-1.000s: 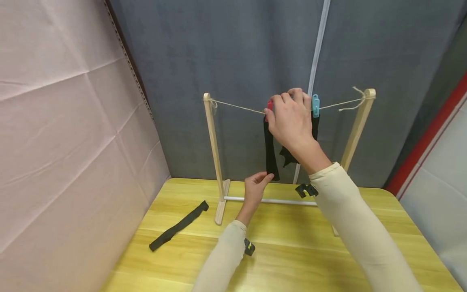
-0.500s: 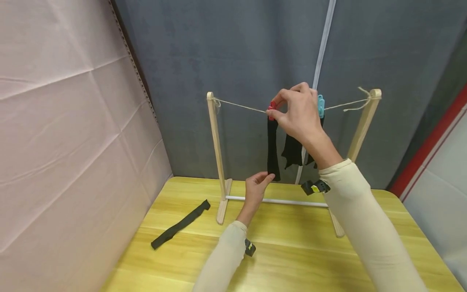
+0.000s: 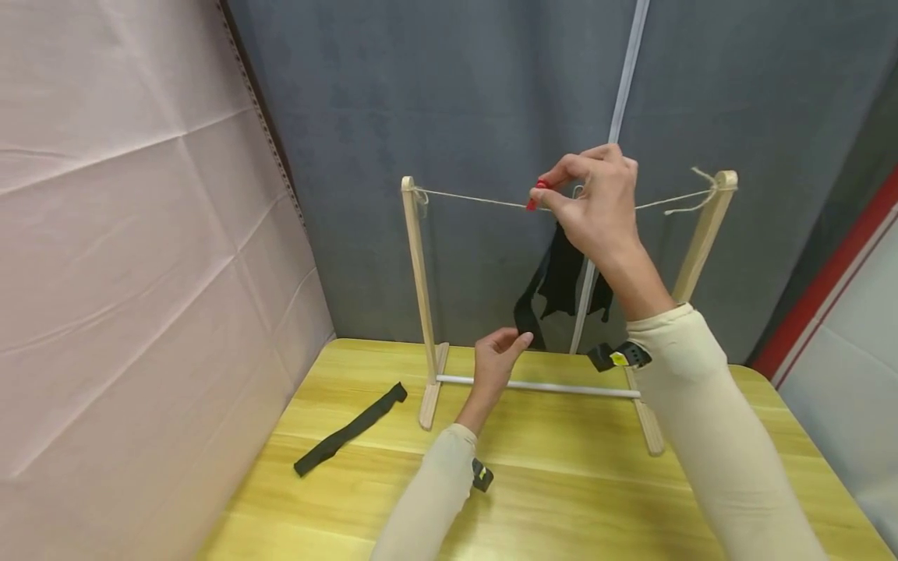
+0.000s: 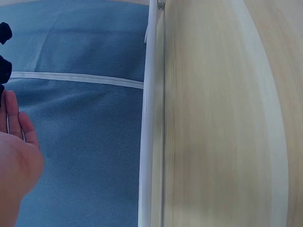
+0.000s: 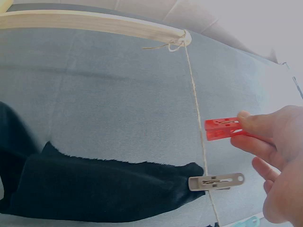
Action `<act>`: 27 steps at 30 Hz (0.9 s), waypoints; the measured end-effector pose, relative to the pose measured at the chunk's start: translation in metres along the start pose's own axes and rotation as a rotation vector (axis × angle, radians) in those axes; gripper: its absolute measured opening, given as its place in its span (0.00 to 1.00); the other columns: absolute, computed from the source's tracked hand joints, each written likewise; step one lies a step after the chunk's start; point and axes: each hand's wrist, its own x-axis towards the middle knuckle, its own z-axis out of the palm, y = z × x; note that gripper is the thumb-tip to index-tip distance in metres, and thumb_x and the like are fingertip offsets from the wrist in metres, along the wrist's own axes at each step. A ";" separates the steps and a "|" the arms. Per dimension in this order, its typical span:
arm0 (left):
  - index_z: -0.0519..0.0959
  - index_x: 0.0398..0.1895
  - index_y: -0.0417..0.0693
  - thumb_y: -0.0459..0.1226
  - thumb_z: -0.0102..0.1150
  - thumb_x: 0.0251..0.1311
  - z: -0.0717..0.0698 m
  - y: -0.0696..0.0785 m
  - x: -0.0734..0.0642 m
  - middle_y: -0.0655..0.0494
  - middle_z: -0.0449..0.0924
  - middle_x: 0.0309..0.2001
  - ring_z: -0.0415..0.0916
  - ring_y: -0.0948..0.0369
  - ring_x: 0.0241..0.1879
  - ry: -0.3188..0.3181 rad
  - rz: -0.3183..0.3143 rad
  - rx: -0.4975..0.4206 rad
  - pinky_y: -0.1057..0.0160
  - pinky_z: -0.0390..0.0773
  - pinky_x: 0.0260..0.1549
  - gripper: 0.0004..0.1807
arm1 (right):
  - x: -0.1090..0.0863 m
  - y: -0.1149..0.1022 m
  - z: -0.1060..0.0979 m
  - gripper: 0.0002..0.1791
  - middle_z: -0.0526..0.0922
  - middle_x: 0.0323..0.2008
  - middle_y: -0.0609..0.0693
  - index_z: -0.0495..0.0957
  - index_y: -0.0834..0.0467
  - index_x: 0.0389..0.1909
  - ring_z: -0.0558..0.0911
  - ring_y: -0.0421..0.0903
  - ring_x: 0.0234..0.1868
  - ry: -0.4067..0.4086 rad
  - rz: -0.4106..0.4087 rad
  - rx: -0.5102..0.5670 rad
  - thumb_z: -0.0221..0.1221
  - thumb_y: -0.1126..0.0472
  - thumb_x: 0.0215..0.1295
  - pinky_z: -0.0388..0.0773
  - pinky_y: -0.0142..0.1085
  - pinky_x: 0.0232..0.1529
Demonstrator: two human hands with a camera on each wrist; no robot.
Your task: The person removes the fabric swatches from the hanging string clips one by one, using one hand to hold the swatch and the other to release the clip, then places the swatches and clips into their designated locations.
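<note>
My right hand (image 3: 602,206) pinches a red clothespin (image 5: 225,128) by its handles; in the right wrist view the clothespin is beside the string, apart from it. Lower down, my left hand (image 3: 495,360) pinches the bottom end of a black cloth strip (image 3: 528,315), whose upper part droops to the right and passes behind other cloth. That other black cloth (image 5: 109,189) hangs from the string (image 5: 194,90) under a beige clothespin (image 5: 217,181). At the left wrist view's edge, my left hand (image 4: 19,156) shows beside dark cloth (image 4: 4,68).
A wooden stand has a left post (image 3: 418,280), a right post (image 3: 705,234) and a white crossbar (image 3: 547,386) low down. Another black strip (image 3: 351,428) lies on the yellow wooden table (image 3: 561,499). A light-blue clothespin (image 5: 248,222) shows at the right wrist view's bottom.
The red clothespin has come off the strip, drawn up and right by my right hand. The strip's top has dropped from the string and sags rightward. My left hand keeps its pinch.
</note>
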 end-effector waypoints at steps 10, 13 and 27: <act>0.88 0.41 0.38 0.42 0.72 0.67 -0.004 0.010 0.000 0.62 0.88 0.35 0.83 0.68 0.36 -0.056 0.038 -0.032 0.69 0.84 0.39 0.13 | 0.000 0.001 -0.006 0.16 0.91 0.40 0.58 0.89 0.62 0.42 0.70 0.51 0.57 -0.029 -0.005 -0.040 0.73 0.52 0.66 0.55 0.50 0.73; 0.87 0.40 0.39 0.41 0.71 0.67 -0.009 0.011 0.000 0.64 0.87 0.34 0.82 0.68 0.35 -0.053 0.058 -0.017 0.70 0.83 0.39 0.12 | -0.003 0.004 -0.007 0.17 0.90 0.41 0.57 0.88 0.61 0.43 0.69 0.52 0.59 -0.081 -0.021 -0.068 0.72 0.51 0.66 0.54 0.53 0.73; 0.80 0.40 0.31 0.33 0.62 0.70 -0.040 0.030 -0.008 0.63 0.86 0.34 0.84 0.64 0.35 -0.022 0.082 -0.097 0.64 0.83 0.42 0.09 | -0.035 0.026 -0.015 0.15 0.90 0.41 0.58 0.87 0.60 0.42 0.71 0.55 0.58 -0.089 -0.075 -0.062 0.76 0.54 0.63 0.57 0.59 0.71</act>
